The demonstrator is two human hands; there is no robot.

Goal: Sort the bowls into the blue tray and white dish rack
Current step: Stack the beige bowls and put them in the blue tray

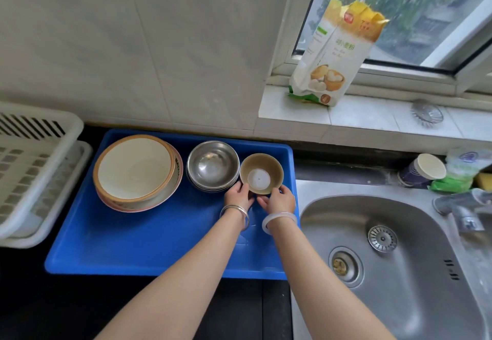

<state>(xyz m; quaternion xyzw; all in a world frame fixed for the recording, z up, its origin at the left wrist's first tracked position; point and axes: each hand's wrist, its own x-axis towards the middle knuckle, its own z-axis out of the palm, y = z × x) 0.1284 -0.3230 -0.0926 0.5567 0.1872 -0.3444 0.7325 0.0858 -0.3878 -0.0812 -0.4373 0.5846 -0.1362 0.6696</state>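
Observation:
A blue tray (149,244) lies on the dark counter. At its far right corner sits a small tan bowl (262,165) with a white bottom. My left hand (238,196) grips its near left side and my right hand (278,200) grips its near right side. Left of it stands a stack of steel bowls (213,165). Further left is a stack of large cream bowls with tan rims (135,170) on a pink-edged one. The white dish rack (34,169) stands at the far left, with nothing visible in it.
A steel sink (394,260) lies right of the tray, with a tap (463,212) at its right. A paper cup (423,170) and green packet (460,172) stand behind the sink. A flour bag (335,55) leans on the window sill.

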